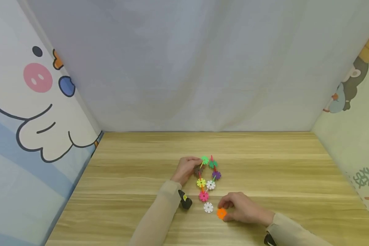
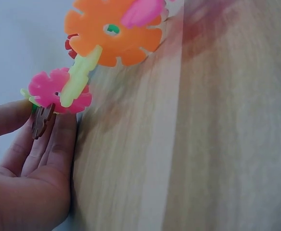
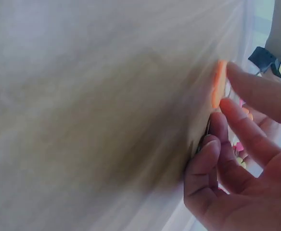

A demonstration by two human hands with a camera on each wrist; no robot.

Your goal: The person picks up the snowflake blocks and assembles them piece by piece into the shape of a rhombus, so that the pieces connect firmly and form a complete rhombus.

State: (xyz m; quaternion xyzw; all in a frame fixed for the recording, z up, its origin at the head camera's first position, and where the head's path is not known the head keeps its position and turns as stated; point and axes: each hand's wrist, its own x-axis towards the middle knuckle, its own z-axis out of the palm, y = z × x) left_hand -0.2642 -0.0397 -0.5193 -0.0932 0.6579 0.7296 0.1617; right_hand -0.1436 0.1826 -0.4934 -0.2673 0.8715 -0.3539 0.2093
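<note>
A loop-shaped chain of notched plastic discs (image 1: 201, 182) in several colours lies on the wooden table, linked by discs standing on edge. At its far end my left hand (image 1: 187, 169) pinches the chain near a light green disc (image 1: 204, 160), beside a brown disc (image 2: 43, 121). Large in the left wrist view are an orange disc (image 2: 107, 41) and a pink disc (image 2: 49, 89) of the chain. Between thumb and fingertip my right hand (image 1: 243, 207) holds a separate orange disc (image 1: 221, 214) close over the table. To its left lies a white disc (image 1: 208, 207), just below the chain's pink disc (image 1: 204, 196).
The wooden table (image 1: 126, 153) ends at a pale curtain (image 1: 184, 85) behind. Cartoon-printed panels stand on the left (image 1: 33, 102) and right (image 1: 356, 119). A black wrist strap (image 1: 185, 201) sits on the left arm, near the chain.
</note>
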